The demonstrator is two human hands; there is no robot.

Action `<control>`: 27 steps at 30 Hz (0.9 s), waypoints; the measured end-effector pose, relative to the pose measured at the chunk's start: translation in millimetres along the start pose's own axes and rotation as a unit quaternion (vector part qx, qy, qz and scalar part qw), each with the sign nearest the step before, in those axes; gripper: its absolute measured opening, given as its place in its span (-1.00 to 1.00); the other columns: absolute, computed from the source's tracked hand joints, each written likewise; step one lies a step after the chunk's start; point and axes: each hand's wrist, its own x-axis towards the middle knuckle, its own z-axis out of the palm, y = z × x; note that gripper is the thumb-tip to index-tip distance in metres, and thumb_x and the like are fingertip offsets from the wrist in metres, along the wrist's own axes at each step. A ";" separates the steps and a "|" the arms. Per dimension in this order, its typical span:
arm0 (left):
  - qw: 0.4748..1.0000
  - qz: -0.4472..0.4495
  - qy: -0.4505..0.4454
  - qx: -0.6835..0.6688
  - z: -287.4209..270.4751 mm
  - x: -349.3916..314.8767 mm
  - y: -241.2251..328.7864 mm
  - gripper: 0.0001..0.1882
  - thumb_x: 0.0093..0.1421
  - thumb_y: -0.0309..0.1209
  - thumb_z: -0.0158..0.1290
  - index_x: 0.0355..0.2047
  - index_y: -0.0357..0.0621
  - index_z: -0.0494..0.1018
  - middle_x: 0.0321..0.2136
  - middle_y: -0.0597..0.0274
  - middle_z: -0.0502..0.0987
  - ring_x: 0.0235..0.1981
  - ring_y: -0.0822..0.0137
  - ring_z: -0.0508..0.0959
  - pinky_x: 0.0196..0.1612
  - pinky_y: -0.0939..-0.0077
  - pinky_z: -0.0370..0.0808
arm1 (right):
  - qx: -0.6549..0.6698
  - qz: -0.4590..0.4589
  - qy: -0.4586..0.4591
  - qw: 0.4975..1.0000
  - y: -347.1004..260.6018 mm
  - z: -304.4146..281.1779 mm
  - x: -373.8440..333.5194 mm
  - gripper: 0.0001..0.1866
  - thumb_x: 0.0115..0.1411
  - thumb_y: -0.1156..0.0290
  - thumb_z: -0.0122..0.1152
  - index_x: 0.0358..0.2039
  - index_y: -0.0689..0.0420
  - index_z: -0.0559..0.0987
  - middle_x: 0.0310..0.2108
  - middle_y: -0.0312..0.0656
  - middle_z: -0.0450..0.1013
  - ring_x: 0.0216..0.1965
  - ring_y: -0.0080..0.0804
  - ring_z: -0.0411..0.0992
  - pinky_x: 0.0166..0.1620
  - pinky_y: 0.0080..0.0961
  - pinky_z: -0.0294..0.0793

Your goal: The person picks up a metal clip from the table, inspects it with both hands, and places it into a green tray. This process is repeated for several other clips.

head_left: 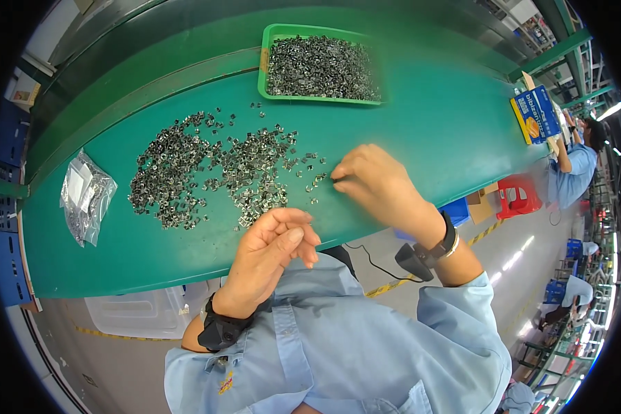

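Small, square, shiny metal parts lie in two loose piles on the green table: a left pile (169, 169) and a right pile (259, 162), touching in places. Several stray parts (314, 181) are scattered to the right of them. My right hand (379, 181) is over the table just right of these strays, thumb and forefinger closed around a small dark part at their tips. My left hand (269, 259) hovers by the table's near edge, below the right pile. Its fingers are curled and the thumb lies against them; whatever they hold is hidden.
A green tray (263, 83) heaped with similar parts stands at the back. A clear plastic bag (86, 196) of parts lies at the left end. At the far right are a blue and yellow box (535, 115), a red stool (521, 196) and a co-worker (578, 169). A translucent bin (138, 310) sits below the table.
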 end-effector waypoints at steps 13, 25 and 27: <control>0.999 -0.003 0.038 -0.026 7.9 -5.3 0.9 -0.73 0.31 -0.35 -0.12 -0.09 -0.28 0.31 -0.22 0.15 0.48 -0.42 0.44 0.49 -0.41 0.57 0.43 | 0.011 -0.089 0.061 0.994 -61.6 12.2 2.3 -0.72 -0.19 0.49 0.38 -0.42 0.08 0.49 -0.41 -0.25 0.42 -0.39 -0.27 0.39 -0.37 -0.40 0.32; 0.997 0.000 0.065 0.046 11.7 -5.9 8.1 -0.76 0.31 -0.33 -0.14 -0.21 -0.28 0.37 -0.44 0.20 0.47 -0.48 0.43 0.49 -0.48 0.58 0.44 | -0.007 -0.075 0.094 0.993 -64.2 21.1 -6.6 -0.74 -0.18 0.45 0.39 -0.45 0.09 0.48 -0.47 -0.30 0.42 -0.45 -0.31 0.38 -0.42 -0.42 0.28; 0.997 -0.007 0.065 0.047 11.6 -6.7 10.3 -0.77 0.31 -0.34 -0.14 -0.22 -0.28 0.37 -0.43 0.19 0.48 -0.48 0.44 0.50 -0.48 0.59 0.44 | -0.024 -0.078 0.083 0.993 -65.7 20.0 -6.2 -0.75 -0.17 0.44 0.38 -0.46 0.09 0.48 -0.47 -0.30 0.42 -0.46 -0.32 0.38 -0.43 -0.43 0.27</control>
